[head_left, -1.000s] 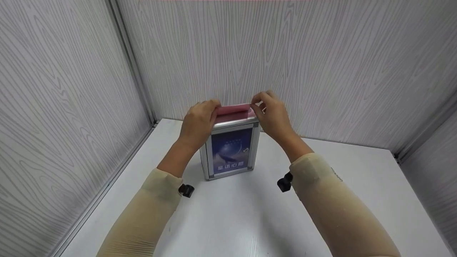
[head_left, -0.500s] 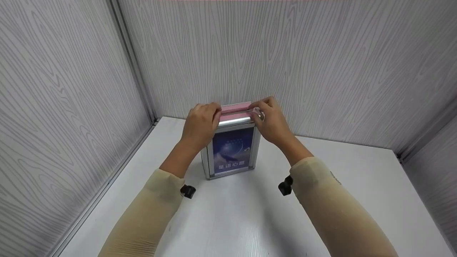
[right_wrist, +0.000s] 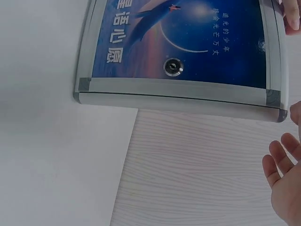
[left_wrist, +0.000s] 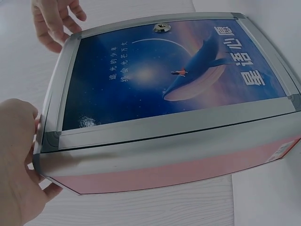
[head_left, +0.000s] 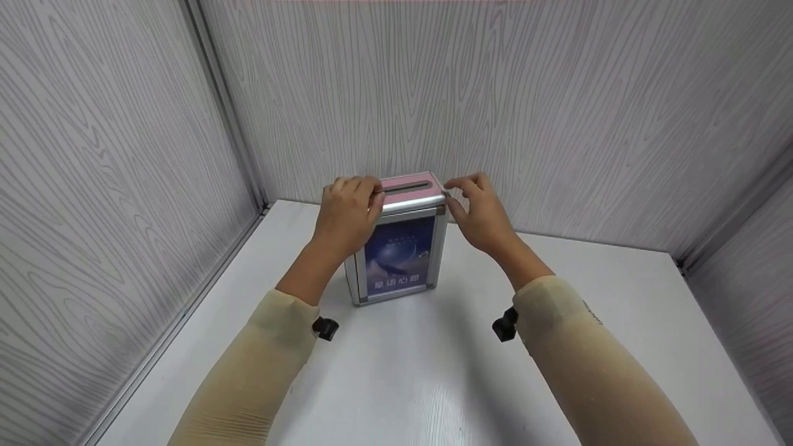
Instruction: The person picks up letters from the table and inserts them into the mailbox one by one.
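Observation:
An upright box with a silver metal frame and pink sides, like a suggestion box (head_left: pixel 401 214), stands on the table. Its pink top has a long narrow slot (head_left: pixel 412 187). On the front is a blue whale poster (left_wrist: pixel 141 70) with lettering and a round key lock (right_wrist: pixel 173 67). My left hand (head_left: pixel 347 214) rests over the top's left end, thumb near the front edge, fingers bent over the slot's left part. My right hand (head_left: pixel 486 214) is just beside the top's right corner, thumb and forefinger apart; the right wrist view shows its fingers (right_wrist: pixel 277 157) bent loosely, holding nothing.
The box stands on a white table (head_left: pixel 396 371). Behind it rises a wood-grain panel (head_left: pixel 421 93), and another side panel (head_left: pixel 105 186) stands at the left. A small black wrist camera (head_left: pixel 325 328) sits on the left cuff, another (head_left: pixel 505 324) on the right.
The darker pink strip that stood between my hands over the box top a second ago no longer shows; the slot does. My right hand has moved right, off the top.

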Demonstrator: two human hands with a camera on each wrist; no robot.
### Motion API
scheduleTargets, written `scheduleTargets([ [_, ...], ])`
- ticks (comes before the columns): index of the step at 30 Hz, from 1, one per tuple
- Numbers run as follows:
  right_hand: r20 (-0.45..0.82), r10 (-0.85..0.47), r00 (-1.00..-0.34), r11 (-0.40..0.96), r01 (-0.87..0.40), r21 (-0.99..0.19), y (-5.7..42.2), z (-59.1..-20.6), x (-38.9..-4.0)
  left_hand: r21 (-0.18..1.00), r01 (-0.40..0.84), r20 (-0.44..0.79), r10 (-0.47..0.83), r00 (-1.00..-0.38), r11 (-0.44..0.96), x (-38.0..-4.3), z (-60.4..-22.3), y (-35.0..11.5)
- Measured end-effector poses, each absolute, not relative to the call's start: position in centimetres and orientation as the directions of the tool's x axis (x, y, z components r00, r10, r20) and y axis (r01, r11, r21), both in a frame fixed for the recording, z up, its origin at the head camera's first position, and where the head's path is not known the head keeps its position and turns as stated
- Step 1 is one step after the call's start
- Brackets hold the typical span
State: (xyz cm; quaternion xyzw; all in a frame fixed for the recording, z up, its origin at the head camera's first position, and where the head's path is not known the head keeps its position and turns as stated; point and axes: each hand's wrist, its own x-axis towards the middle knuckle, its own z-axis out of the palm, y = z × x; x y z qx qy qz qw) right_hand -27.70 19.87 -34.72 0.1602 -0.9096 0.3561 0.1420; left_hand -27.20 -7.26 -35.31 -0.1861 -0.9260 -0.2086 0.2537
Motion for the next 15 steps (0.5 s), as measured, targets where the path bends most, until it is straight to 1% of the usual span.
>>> scheduleTargets([
  [4,0.273,-0.181,-0.945,0.713,-0.318,-0.626,21.0,-33.7,-27.1,0.288,0.423,0.525,0.228,-0.820,0.859,-27.1,-34.9,-6.6],
  [7,0.208,-0.189,-0.960,0.741,-0.278,-0.611,21.6,-32.7,-26.2,0.273,0.422,0.548,0.221,-0.807,0.865,-26.8,-34.6,-6.1],
  [12,0.189,-0.194,-0.963,0.812,-0.266,-0.520,22.3,-31.5,-24.3,0.222,0.423,0.605,0.216,-0.767,0.879,-25.7,-34.3,-5.2],
  [15,0.193,-0.195,-0.962,0.854,-0.263,-0.450,22.7,-31.4,-23.0,0.200,0.423,0.600,0.231,-0.766,0.884,-24.7,-34.5,-4.5],
])
